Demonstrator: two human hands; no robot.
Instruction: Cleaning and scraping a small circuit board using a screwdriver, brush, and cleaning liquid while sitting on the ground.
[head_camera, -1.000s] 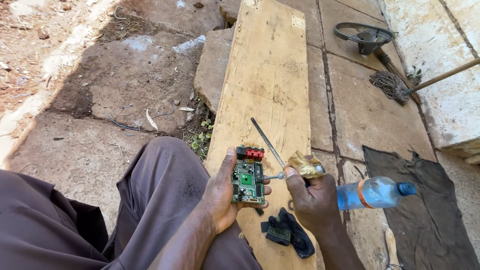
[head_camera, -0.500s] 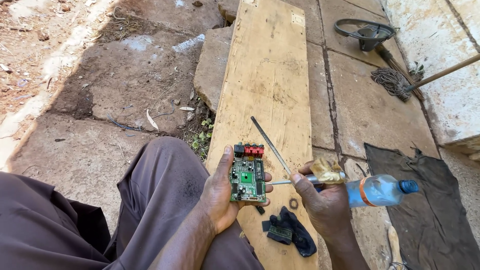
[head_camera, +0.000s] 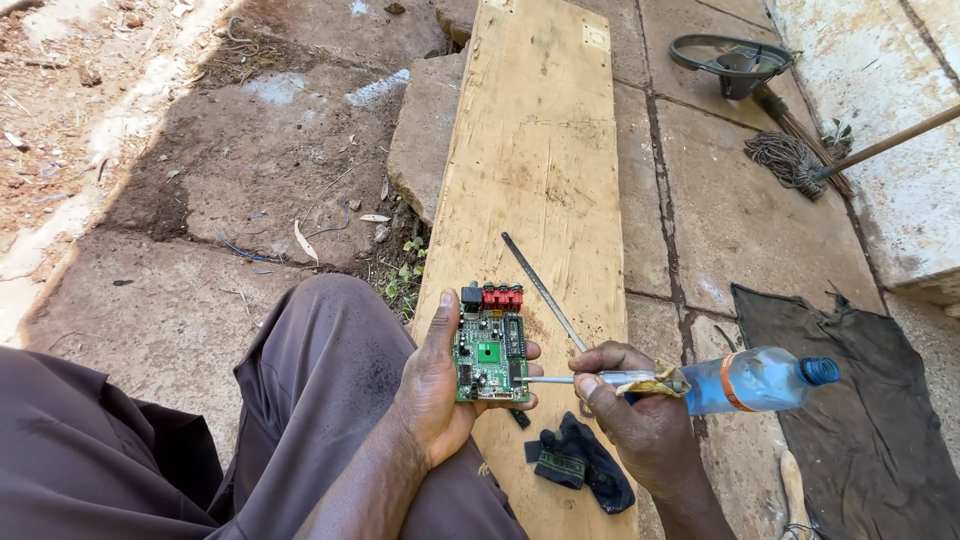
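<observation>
While the left hand (head_camera: 435, 395) cradles a green circuit board (head_camera: 490, 350) (red connector blocks along its far edge) over the wooden plank (head_camera: 535, 150), the right hand (head_camera: 640, 420) is closed around a screwdriver (head_camera: 590, 379) with its metal tip touching the board's right edge. A thin metal rod (head_camera: 545, 293) lies on the plank just past the board, a dark cloth (head_camera: 580, 462) beneath the hands, a plastic bottle (head_camera: 755, 380) beside the right hand.
</observation>
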